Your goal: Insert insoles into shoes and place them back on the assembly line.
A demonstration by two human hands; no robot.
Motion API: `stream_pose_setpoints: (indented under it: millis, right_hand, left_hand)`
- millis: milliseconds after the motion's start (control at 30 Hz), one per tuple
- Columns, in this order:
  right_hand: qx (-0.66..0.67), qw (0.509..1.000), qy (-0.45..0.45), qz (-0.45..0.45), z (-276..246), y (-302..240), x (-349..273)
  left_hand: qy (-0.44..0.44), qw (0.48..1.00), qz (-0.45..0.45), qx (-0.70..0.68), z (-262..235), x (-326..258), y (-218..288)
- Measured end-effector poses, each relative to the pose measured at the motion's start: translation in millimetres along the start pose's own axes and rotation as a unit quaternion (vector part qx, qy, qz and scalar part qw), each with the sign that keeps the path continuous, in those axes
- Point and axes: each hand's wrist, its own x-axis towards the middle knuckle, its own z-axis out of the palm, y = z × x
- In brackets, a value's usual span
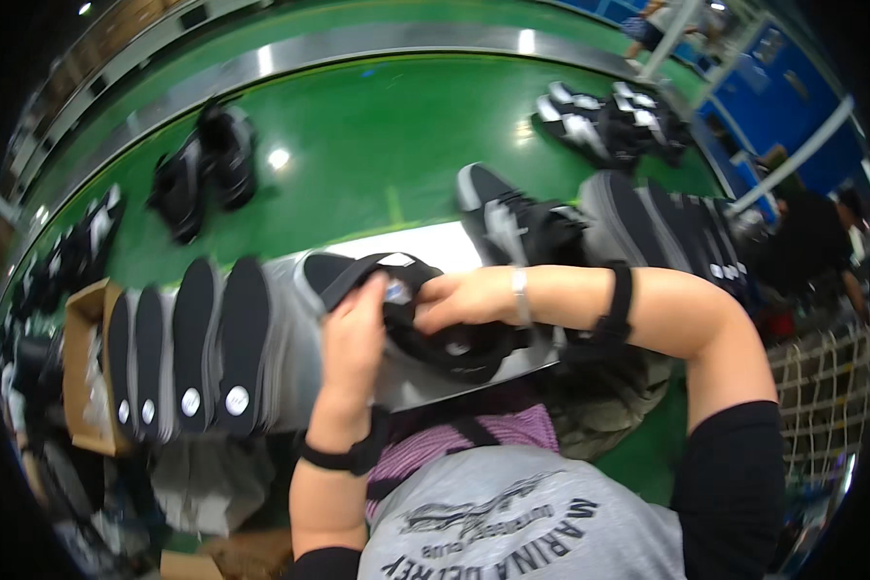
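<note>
Head view: both hands grip one black shoe (425, 314) at centre, near the person's chest — the left hand (353, 338) closes on its left side, while the right hand (464, 298), reaching in from the right, clamps fingers over its opening. To the left, a row of black insoles (188, 348) stands on edge beside a cardboard box (85, 372). Farther off, more dark shoes (512, 224) lie just right of centre, and other pairs (203, 169) rest on the green conveyor belt (367, 145).
</note>
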Motion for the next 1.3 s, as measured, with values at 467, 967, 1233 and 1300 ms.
stream_pose_setpoints:
  millis: [467, 967, 1233, 1300]
  right_hand:
    - [0.294, 0.932, 0.058, -0.203, 10.7, 7.1, -19.8]
    - [-0.184, 0.922, 0.153, -0.305, 5.3, 5.1, -92.1]
    - [-0.531, 0.811, 0.214, -0.12, -12.7, 43.4, -132.0]
    - [-0.49, 0.831, 0.243, -0.103, -13.1, 41.9, -124.5]
  left_hand:
    - [0.033, 0.977, 0.165, 0.129, -1.2, 6.1, -7.8]
    - [-0.089, 0.86, 0.275, 0.421, -15.5, -78.7, 62.7]
    - [0.391, 0.718, 0.274, 0.507, -270.9, -39.4, 96.7]
    - [0.473, 0.663, 0.114, 0.568, -352.1, -47.6, 111.1]
